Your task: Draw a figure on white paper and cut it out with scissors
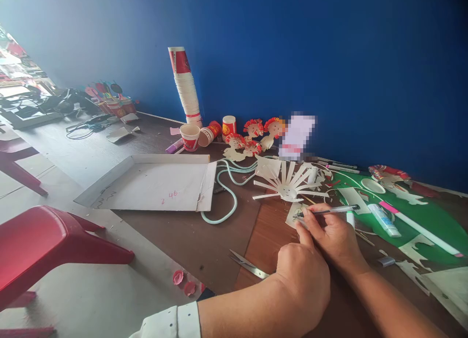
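My right hand is closed around a slim clear-barrelled pen, its tip down on a small piece of pale paper. Beside it, my left hand presses a fingertip on the near edge of that paper, with the other fingers curled. A few dark lines show on the paper; the hands partly cover it. Just beyond lies a cut paper cup, splayed into white strips, with a small face drawn on its base. Scissors lie to the left, their handles hidden behind my left wrist.
A shallow white box lid, a looped pale-green cable and stacked paper cups stand left and behind. Paper figures line the blue wall. Right are a pink-capped marker and a glue stick. A red stool is left.
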Demonstrator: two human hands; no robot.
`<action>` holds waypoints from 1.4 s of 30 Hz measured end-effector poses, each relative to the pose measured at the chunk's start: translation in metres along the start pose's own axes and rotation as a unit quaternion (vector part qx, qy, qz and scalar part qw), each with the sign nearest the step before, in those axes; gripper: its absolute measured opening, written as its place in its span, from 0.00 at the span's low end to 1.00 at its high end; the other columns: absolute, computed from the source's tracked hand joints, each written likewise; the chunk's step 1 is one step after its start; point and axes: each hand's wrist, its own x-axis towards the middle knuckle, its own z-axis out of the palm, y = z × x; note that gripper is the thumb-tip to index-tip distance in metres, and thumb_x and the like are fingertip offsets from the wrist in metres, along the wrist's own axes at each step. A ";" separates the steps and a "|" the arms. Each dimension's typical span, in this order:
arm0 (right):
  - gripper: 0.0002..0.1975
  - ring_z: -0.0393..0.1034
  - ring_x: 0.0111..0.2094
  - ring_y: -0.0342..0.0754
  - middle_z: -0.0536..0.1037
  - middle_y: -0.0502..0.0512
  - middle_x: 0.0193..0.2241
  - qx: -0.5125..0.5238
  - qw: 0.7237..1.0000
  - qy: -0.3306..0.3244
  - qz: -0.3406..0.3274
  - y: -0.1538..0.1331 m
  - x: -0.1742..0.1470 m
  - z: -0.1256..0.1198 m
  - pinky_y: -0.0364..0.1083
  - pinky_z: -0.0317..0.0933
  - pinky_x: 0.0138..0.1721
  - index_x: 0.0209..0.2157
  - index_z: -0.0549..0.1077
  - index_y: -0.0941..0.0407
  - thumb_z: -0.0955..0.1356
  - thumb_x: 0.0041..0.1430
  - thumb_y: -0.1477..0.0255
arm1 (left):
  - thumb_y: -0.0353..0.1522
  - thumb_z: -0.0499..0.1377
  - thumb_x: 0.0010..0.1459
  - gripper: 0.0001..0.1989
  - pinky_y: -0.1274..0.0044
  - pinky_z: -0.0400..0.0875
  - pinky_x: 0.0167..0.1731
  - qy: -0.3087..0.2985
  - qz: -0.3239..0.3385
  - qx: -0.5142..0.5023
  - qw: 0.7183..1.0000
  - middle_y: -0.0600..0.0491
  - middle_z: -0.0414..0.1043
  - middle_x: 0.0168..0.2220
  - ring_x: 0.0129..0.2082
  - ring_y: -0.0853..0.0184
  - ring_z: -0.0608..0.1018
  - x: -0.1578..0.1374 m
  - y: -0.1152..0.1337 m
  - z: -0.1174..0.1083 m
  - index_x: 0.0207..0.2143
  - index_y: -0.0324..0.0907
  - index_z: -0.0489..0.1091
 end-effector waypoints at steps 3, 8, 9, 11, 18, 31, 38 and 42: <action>0.10 0.74 0.24 0.47 0.78 0.51 0.24 0.000 1.000 0.002 0.000 -0.002 0.001 -0.001 0.43 0.65 0.26 0.31 0.69 0.53 0.63 0.57 0.61 | 0.32 0.50 0.58 0.25 0.79 0.71 0.24 -0.003 -0.003 0.002 1.000 0.28 0.56 0.58 0.42 0.59 0.77 0.000 0.000 0.000 0.57 0.31 0.61; 0.10 0.74 0.24 0.48 0.78 0.52 0.23 0.002 1.000 0.001 0.005 -0.003 0.001 -0.002 0.44 0.65 0.26 0.31 0.69 0.53 0.63 0.57 0.60 | 0.32 0.51 0.58 0.23 0.80 0.71 0.24 -0.007 -0.013 -0.004 1.000 0.29 0.57 0.58 0.40 0.60 0.77 0.000 0.000 -0.002 0.55 0.33 0.64; 0.11 0.74 0.24 0.48 0.78 0.52 0.23 0.001 1.000 0.001 0.006 -0.003 0.001 -0.002 0.44 0.65 0.26 0.31 0.69 0.53 0.63 0.57 0.60 | 0.32 0.50 0.58 0.23 0.80 0.71 0.24 -0.006 -0.017 -0.009 1.000 0.30 0.56 0.59 0.40 0.60 0.78 0.000 0.000 -0.002 0.55 0.33 0.65; 0.11 0.74 0.24 0.48 0.78 0.52 0.23 -0.001 1.000 0.003 0.009 -0.003 0.001 -0.002 0.44 0.65 0.26 0.31 0.69 0.53 0.63 0.57 0.60 | 0.32 0.50 0.58 0.22 0.80 0.70 0.24 -0.009 -0.019 -0.017 1.000 0.30 0.56 0.59 0.38 0.62 0.78 0.000 0.000 -0.002 0.53 0.34 0.67; 0.11 0.74 0.23 0.48 0.78 0.52 0.23 -0.002 1.000 0.009 0.011 -0.004 0.002 -0.002 0.44 0.65 0.25 0.29 0.69 0.53 0.63 0.57 0.60 | 0.33 0.50 0.58 0.24 0.79 0.70 0.24 -0.003 -0.007 0.006 1.000 0.30 0.57 0.58 0.40 0.60 0.77 0.000 0.000 -0.003 0.55 0.33 0.64; 0.12 0.74 0.23 0.49 0.77 0.52 0.21 -0.019 0.999 0.025 0.006 -0.002 0.004 -0.001 0.45 0.64 0.25 0.29 0.69 0.53 0.63 0.57 0.60 | 0.34 0.51 0.58 0.24 0.80 0.69 0.22 0.005 -0.023 -0.005 1.000 0.29 0.57 0.58 0.29 0.67 0.77 0.000 0.002 0.000 0.56 0.34 0.64; 0.12 0.75 0.24 0.50 0.78 0.53 0.22 -0.015 0.999 0.020 0.031 0.001 0.003 0.001 0.45 0.64 0.25 0.31 0.69 0.53 0.63 0.57 0.60 | 0.34 0.52 0.57 0.24 0.79 0.69 0.21 0.005 -0.022 -0.010 1.000 0.29 0.57 0.58 0.31 0.64 0.78 -0.001 0.002 -0.001 0.55 0.34 0.65; 0.13 0.75 0.25 0.51 0.78 0.53 0.22 -0.022 0.999 0.018 0.046 0.002 0.003 0.002 0.46 0.64 0.25 0.31 0.70 0.54 0.63 0.57 0.59 | 0.33 0.51 0.58 0.24 0.80 0.69 0.23 0.009 -0.017 -0.006 1.000 0.29 0.56 0.59 0.39 0.61 0.77 0.000 0.001 0.000 0.56 0.33 0.63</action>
